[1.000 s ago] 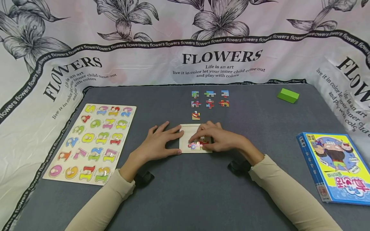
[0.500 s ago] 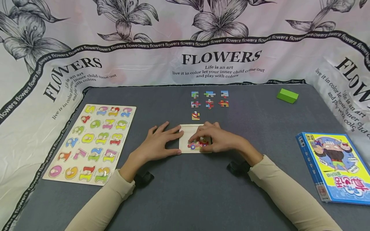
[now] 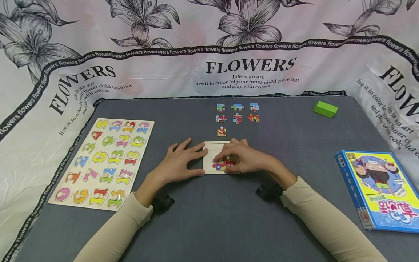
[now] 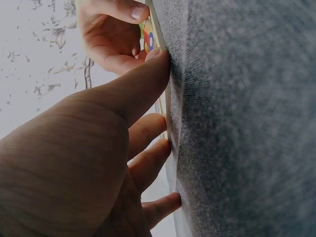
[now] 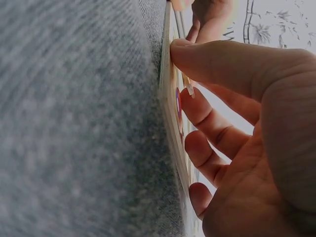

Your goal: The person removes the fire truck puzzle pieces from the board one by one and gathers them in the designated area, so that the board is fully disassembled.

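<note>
A small pale wooden puzzle tray (image 3: 214,146) lies in the middle of the table. My left hand (image 3: 178,160) is spread out at its left side, thumb and fingertips on the frame's edge. Over the tray's right part is my right hand (image 3: 247,156), its thumb and index finger bent about a puzzle piece (image 3: 220,165) with a red and blue car part. This piece lies low in the tray beside other red pieces, partly hidden under the hand. In the right wrist view the thumb (image 5: 197,54) reaches the tray edge (image 5: 170,98) and the other fingers are curled.
Several loose puzzle pieces (image 3: 237,118) lie in rows beyond the tray. A number board (image 3: 108,160) is at the left, a green block (image 3: 325,108) at the back right, and a blue and yellow box (image 3: 379,189) at the right.
The puzzle piece under the right fingers has tilted from a shiny slant to flat in the tray. The right thumb has shifted slightly left; the left hand stays still.
</note>
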`<action>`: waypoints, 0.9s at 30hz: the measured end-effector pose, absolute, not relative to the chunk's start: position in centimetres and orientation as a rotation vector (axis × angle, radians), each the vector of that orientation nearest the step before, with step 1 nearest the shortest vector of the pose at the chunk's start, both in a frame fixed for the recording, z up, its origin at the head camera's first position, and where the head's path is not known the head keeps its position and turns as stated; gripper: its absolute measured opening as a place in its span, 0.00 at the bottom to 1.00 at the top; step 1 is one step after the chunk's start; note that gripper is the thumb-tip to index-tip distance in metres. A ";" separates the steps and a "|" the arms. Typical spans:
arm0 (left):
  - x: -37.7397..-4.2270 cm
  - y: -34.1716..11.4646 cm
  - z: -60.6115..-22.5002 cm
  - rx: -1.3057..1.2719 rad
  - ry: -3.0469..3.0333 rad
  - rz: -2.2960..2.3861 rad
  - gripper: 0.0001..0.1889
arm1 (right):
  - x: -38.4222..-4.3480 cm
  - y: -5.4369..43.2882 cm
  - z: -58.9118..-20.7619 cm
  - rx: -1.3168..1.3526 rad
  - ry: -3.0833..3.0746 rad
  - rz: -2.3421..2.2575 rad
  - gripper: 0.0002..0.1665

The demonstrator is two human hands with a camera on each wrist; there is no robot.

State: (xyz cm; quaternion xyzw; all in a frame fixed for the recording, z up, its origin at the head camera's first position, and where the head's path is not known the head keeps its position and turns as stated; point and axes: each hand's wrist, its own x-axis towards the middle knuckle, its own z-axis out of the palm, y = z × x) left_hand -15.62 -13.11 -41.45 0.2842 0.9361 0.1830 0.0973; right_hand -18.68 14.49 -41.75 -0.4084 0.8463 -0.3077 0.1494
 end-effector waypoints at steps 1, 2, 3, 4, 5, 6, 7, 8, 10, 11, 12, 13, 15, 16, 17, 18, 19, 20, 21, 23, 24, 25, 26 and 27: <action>-15.6 -13.1 -41.5 0.844 2.773 0.539 0.39 | -18.7 14.5 -41.7 -1.175 2.432 -0.887 0.25; -15.6 -13.1 -41.5 0.845 2.774 0.538 0.39 | -18.7 14.5 -41.7 -1.175 2.432 -0.890 0.25; -15.6 -13.1 -41.5 0.844 2.774 0.537 0.39 | -18.7 14.5 -41.7 -1.173 2.432 -0.893 0.25; -15.6 -13.1 -41.5 0.843 2.775 0.536 0.39 | -18.7 14.5 -41.7 -1.173 2.433 -0.898 0.25; -15.6 -13.1 -41.5 0.841 2.775 0.535 0.39 | -18.7 14.6 -41.7 -1.170 2.435 -0.905 0.24; -15.6 -13.1 -41.5 0.844 2.777 0.533 0.39 | -18.7 14.6 -41.7 -1.170 2.438 -0.909 0.24; -15.6 -13.1 -41.5 0.846 2.780 0.531 0.38 | -18.8 14.6 -41.7 -1.169 2.440 -0.917 0.24; -15.6 -13.1 -41.5 0.842 2.779 0.531 0.38 | -18.8 14.7 -41.7 -1.169 2.443 -0.925 0.24; -15.5 -13.1 -41.4 0.843 2.780 0.529 0.38 | -18.9 14.8 -41.7 -1.172 2.452 -0.936 0.24; -15.5 -13.1 -41.4 0.842 2.780 0.527 0.38 | -18.9 14.9 -41.7 -1.176 2.455 -0.943 0.24; -15.5 -13.1 -41.4 0.846 2.782 0.525 0.38 | -19.0 15.0 -41.6 -1.179 2.458 -0.949 0.24; -15.5 -13.1 -41.4 0.846 2.781 0.525 0.38 | -19.1 15.0 -41.6 -1.182 2.459 -0.958 0.24; -15.4 -13.1 -41.3 0.846 2.780 0.522 0.38 | -19.2 15.2 -41.6 -1.186 2.465 -0.970 0.23; -15.4 -13.1 -41.3 0.841 2.778 0.522 0.39 | -19.3 15.4 -41.5 -1.185 2.467 -0.979 0.23; -15.4 -13.1 -41.3 0.845 2.779 0.520 0.39 | -19.4 15.5 -41.5 -1.185 2.468 -0.988 0.23; -15.4 -13.1 -41.3 0.845 2.777 0.521 0.39 | -19.5 15.6 -41.6 -1.181 2.471 -0.996 0.23; -15.4 -13.1 -41.3 0.844 2.775 0.521 0.39 | -19.6 15.7 -41.6 -1.178 2.474 -1.004 0.23; -15.4 -13.1 -41.3 0.844 2.774 0.521 0.39 | -19.7 15.9 -41.6 -1.174 2.478 -1.010 0.23; -15.4 -13.1 -41.2 0.843 2.771 0.525 0.39 | -19.9 16.0 -41.7 -1.168 2.481 -1.019 0.23; -15.4 -13.1 -41.2 0.850 2.772 0.526 0.38 | -20.1 16.2 -41.7 -1.151 2.488 -1.038 0.23; -15.4 -13.1 -41.2 0.851 2.771 0.527 0.39 | -20.2 16.4 -41.7 -1.141 2.491 -1.046 0.23; -15.4 -13.1 -41.2 0.852 2.770 0.527 0.39 | -20.3 16.5 -41.8 -1.133 2.496 -1.053 0.23; -15.4 -13.1 -41.3 0.850 2.768 0.530 0.39 | -20.4 16.7 -41.8 -1.119 2.501 -1.059 0.24; -15.4 -13.1 -41.3 0.852 2.770 0.529 0.39 | -20.4 16.8 -41.8 -1.106 2.506 -1.064 0.24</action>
